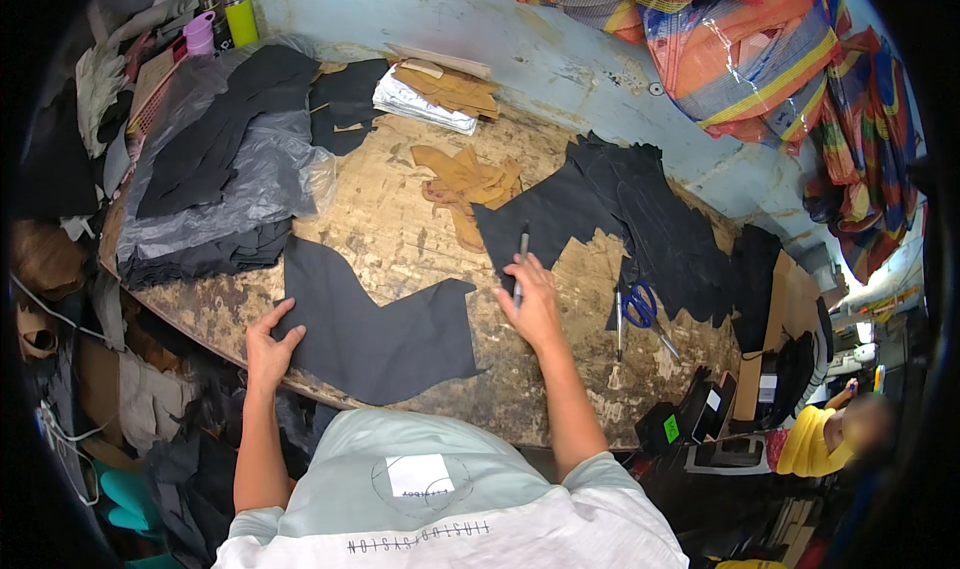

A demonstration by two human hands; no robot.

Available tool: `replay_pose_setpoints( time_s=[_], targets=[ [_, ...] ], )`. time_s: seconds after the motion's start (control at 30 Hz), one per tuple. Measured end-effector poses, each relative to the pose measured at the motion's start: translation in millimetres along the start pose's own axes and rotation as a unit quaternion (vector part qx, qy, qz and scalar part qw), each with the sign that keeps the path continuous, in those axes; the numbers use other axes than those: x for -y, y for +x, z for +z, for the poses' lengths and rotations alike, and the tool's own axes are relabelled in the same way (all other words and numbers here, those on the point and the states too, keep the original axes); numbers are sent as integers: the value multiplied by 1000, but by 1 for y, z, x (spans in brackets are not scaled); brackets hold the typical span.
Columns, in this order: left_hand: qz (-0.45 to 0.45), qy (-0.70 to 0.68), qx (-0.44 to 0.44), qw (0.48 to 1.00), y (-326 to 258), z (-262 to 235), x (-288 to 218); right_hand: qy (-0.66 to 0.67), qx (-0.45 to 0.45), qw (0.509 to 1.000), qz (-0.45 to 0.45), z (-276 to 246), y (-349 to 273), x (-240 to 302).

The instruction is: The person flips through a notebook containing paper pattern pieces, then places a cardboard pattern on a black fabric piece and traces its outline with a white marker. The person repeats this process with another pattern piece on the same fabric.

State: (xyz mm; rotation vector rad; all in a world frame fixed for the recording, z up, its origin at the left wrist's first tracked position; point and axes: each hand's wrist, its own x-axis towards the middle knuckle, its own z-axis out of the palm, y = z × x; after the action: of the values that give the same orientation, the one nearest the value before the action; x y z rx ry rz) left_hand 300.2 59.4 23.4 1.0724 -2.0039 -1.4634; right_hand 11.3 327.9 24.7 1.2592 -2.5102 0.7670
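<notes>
A cut sheet of black leather (370,329) lies near the front edge of the worn wooden table (370,184). My left hand (270,344) grips its left edge, thumb and forefinger on the sheet. In my right hand (532,301) is a slim pen (522,254), held upright between the fingers. That hand is just right of the sheet, by the lower edge of another black piece (545,214). Farther right, more black leather pieces (650,219) lie overlapped. Blue-handled scissors (642,306) and a second pen (619,327) rest below them.
Tan scraps (470,184) lie mid-table, with a paper stack (425,102) behind. Black pieces on clear plastic (290,154) fill the left. A green bottle (240,14) stands at back left. Striped mesh bags (735,49) hang upper right. Another person in yellow (805,441) is far right.
</notes>
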Motion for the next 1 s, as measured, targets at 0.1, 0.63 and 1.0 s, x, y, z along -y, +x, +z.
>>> replay_pose_setpoints(
  time_s=[0.1, 0.63, 1.0],
  targets=[
    [16, 14, -36, 999, -3, 6, 0, 13, -29, 998, 58, -8, -7, -26],
    [122, 42, -145, 981, 3, 56, 1, 136, 73, 988, -23, 28, 74, -11],
    [119, 49, -111, 985, 8, 51, -3, 11, 52, 978, -202, 28, 91, -18]
  ],
)
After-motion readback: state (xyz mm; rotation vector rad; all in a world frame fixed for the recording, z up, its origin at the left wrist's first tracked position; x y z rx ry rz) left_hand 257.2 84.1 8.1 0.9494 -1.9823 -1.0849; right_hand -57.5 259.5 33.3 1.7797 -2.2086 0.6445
